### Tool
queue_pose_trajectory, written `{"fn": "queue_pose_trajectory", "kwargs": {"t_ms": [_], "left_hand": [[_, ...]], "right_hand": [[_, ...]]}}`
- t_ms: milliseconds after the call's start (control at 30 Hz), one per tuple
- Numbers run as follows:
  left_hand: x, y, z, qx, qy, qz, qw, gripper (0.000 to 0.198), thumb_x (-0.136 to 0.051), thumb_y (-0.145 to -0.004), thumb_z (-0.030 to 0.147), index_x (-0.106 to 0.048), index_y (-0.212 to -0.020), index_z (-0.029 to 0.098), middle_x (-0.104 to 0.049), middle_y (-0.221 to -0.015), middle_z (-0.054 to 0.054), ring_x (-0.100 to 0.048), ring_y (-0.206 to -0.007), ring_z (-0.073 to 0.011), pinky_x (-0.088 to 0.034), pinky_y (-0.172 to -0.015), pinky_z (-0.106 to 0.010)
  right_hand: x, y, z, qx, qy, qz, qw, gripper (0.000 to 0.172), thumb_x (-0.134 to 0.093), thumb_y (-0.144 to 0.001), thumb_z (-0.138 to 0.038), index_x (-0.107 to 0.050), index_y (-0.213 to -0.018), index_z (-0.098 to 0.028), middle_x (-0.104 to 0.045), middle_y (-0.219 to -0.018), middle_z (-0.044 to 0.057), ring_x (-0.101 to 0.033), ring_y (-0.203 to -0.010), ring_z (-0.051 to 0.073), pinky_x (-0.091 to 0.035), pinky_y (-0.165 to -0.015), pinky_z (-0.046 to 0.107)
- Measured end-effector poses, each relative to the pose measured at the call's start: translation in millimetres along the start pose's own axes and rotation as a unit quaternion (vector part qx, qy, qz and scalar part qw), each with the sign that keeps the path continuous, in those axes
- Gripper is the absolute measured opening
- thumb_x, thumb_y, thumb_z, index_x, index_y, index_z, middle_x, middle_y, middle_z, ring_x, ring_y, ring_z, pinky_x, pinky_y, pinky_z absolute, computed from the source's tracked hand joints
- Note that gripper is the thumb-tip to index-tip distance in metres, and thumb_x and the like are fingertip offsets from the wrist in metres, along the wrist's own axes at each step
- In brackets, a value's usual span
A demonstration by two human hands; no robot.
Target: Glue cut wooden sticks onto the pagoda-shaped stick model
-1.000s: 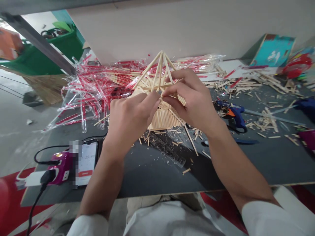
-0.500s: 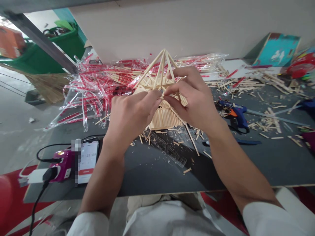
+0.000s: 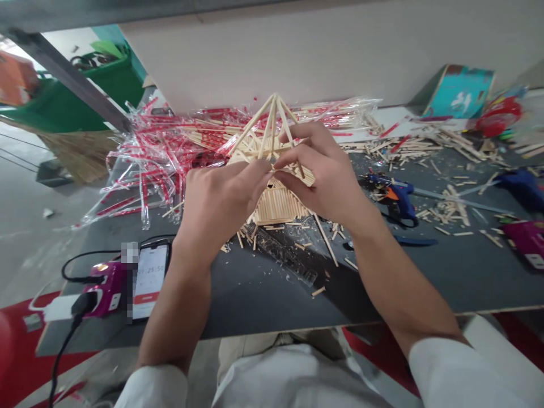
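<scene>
grey tabletop (image 3: 272,311); on it, ahead of the wearer, the stick model (image 3: 276,198), open peaked frame above a slatted base. likely light and stiff, fragile at thin joints; the low slatted part looks the safer hold. left hand (image 3: 221,195): fingers bent, close together, tips partly hidden. right hand (image 3: 325,178): thumb and forefinger nearly meeting, another finger raised by a slanting strut (image 3: 284,116). anything pinched: cannot tell.
</scene>
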State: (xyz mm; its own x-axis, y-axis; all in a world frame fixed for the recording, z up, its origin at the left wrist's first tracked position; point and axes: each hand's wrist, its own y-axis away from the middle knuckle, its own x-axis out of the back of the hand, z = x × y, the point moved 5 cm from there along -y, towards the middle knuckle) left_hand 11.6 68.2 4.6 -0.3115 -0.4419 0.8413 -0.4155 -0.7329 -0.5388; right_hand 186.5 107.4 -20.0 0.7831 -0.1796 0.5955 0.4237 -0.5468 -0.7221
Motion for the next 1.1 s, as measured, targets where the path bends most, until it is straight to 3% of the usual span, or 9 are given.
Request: {"fn": "queue_pose_trajectory", "kwargs": {"t_ms": [367,600,1100], "left_hand": [[-7.9,-2.3,-1.5,0.024,0.021,0.021,0.999,0.02,-0.056,-0.106,0.036,-0.074,-0.106,0.028,-0.071,-0.069,0.0,-0.061,-0.06,-0.0125,-0.035,-0.058,-0.029],[-8.6,-1.8,-1.7,0.039,0.024,0.022,0.999,0.021,-0.056,-0.106,0.037,-0.074,-0.103,0.026,-0.072,-0.07,-0.001,-0.062,-0.061,-0.0126,-0.036,-0.059,-0.03],[-7.6,-2.7,-0.8,0.032,0.014,0.02,0.999,0.016,-0.058,-0.104,0.033,-0.072,-0.105,0.025,-0.072,-0.07,-0.001,-0.06,-0.059,-0.0124,-0.036,-0.058,-0.027]], "right_hand": [[2.2,0.8,-0.8,-0.011,0.014,0.004,1.0,0.003,-0.063,-0.1,-0.029,-0.065,-0.102,-0.029,-0.062,-0.126,0.01,-0.067,-0.101,0.023,-0.063,-0.087,0.045],[0.1,1.6,3.1,-0.049,0.001,-0.02,0.999,0.007,-0.064,-0.1,-0.035,-0.067,-0.107,-0.035,-0.063,-0.129,0.007,-0.065,-0.107,0.025,-0.063,-0.087,0.046],[-2.0,0.1,2.8,-0.021,-0.001,0.005,1.0,0.008,-0.06,-0.102,-0.03,-0.068,-0.103,-0.03,-0.062,-0.122,0.008,-0.066,-0.102,0.023,-0.062,-0.087,0.045]]}}
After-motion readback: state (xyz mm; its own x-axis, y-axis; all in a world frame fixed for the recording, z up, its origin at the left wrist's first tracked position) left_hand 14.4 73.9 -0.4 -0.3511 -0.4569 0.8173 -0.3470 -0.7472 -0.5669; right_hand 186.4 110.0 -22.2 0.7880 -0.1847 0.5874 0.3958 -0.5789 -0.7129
